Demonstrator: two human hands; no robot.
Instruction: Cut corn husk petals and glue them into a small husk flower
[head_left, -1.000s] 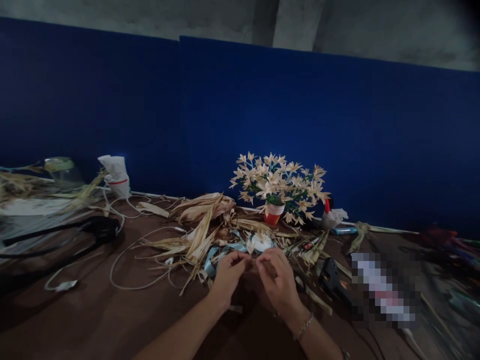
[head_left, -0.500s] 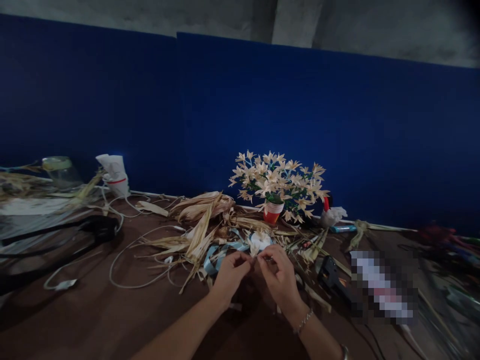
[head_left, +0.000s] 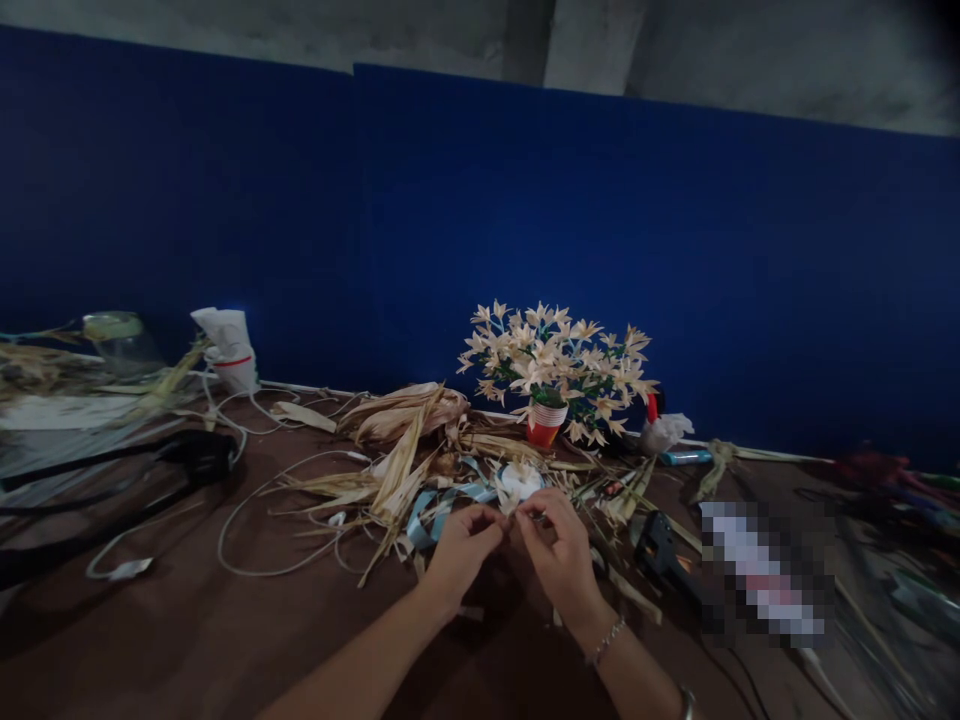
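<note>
My left hand (head_left: 471, 548) and my right hand (head_left: 559, 550) meet at their fingertips over the brown table, both closed in a pinch. A pale husk flower (head_left: 517, 482) shows just beyond the fingertips, its lower end running down between them; the fingers hide the exact hold. Behind it lies a round white and light-blue roll (head_left: 534, 480). Light-blue ribbon (head_left: 426, 520) curls to the left of my left hand. Dry corn husks (head_left: 401, 475) are heaped beyond that. To the right of my right hand lies a black glue gun (head_left: 664, 550).
A red cup (head_left: 546, 425) holding many pale husk flowers (head_left: 551, 360) stands by the blue partition (head_left: 420, 220). A white cable (head_left: 225, 540) loops across the left. Black straps (head_left: 199, 457) lie at far left, a light-blue tube (head_left: 686, 457) at back right.
Both hands stay almost in place, still pinched together. The pale flower at the fingertips has shifted only slightly.
</note>
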